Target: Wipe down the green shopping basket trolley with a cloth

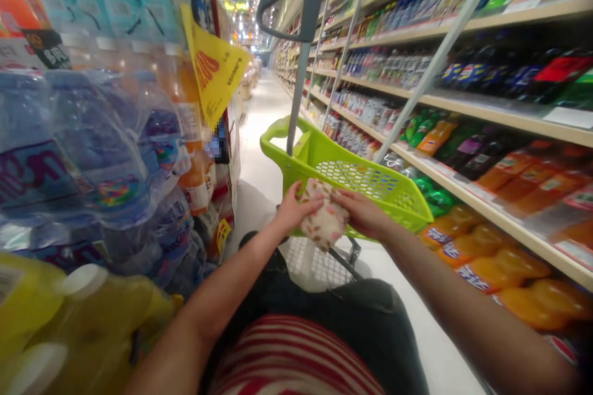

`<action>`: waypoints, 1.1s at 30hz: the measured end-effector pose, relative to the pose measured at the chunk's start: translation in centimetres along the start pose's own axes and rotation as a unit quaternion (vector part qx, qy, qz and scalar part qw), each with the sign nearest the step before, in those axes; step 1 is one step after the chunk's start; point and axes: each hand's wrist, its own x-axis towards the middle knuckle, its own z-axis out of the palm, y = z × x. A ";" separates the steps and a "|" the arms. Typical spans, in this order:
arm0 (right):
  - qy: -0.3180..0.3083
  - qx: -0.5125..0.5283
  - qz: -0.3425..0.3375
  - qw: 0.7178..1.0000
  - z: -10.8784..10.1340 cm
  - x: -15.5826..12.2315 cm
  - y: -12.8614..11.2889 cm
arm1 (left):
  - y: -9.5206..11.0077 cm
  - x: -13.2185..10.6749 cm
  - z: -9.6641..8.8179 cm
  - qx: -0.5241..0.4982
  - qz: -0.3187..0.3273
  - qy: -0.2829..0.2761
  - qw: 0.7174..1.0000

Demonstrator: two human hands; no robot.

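A small cream bundle (323, 222) with a brown and pink print, which looks like folded cloth, hangs between my two hands above my lap. My left hand (294, 208) grips its upper left side, with the thumb lying across the front. On the upper right edge, the fingers of my right hand (364, 211) pinch the same bundle. Just beyond my hands stands a lime-green shopping basket cart (356, 170) with holes in its walls. Its tall grey handle (310, 6) rises at the left end.
Shelves of drink bottles (491, 89) line the right side, with orange soda packs (504, 259) low down. Wrapped water bottles (92, 136) and yellow bottles (88, 315) are stacked close on my left. A yellow price sign (215, 68) juts out. The pale aisle floor (262, 105) runs ahead.
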 end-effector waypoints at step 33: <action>0.150 -0.301 -0.322 0.885 4.0 1.2 0.1 | -0.4 2.4 0.5 0.003 0.032 0.123 0.992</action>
